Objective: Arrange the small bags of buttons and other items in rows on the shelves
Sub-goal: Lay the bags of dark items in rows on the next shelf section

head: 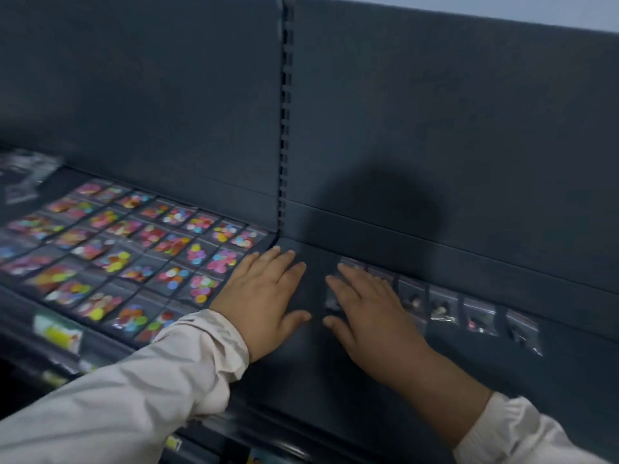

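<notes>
Panels (150,95): dark grey, two side by side.
Upright (285,112): slotted, between them.
Wall (536,8): pale, above the right one.
Light: dim; soft shadow (378,202).

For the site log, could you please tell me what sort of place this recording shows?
Probably a shop aisle or stockroom: metal shelving with a slotted upright, rows of small clear bags of coloured buttons laid on the shelf, and what look like price labels along its front edge.
</notes>
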{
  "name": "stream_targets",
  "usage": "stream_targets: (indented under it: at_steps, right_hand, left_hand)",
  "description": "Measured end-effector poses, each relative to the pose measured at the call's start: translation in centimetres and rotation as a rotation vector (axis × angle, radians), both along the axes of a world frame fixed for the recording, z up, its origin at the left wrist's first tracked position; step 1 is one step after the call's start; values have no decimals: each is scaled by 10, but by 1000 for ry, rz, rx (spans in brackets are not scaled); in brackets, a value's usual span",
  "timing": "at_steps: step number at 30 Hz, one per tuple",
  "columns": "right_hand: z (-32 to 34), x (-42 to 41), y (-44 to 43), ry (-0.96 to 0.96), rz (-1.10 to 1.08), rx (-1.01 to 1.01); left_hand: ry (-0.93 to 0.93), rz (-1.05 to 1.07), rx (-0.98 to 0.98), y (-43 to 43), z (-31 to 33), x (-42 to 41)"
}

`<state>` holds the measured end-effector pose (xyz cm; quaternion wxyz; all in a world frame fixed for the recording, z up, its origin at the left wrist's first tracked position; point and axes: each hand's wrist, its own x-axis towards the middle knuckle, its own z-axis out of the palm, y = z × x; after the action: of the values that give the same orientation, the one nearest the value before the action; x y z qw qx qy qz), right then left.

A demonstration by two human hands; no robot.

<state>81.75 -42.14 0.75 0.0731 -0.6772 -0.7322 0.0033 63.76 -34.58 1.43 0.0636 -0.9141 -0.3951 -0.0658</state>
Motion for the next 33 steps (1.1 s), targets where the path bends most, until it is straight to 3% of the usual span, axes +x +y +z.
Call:
stream_targets:
  at_steps: [11,21,33]
  right_hand:
    - [9,-204,79,0,189,-44]
    - [20,-395,156,-23,250,-70]
    - [33,-492,272,89,314,-77]
  left_hand:
    - [21,248,-31,39,28,-219]
    - [-75,374,-41,86,25,-433]
    - [-160,516,-130,171,31,-524]
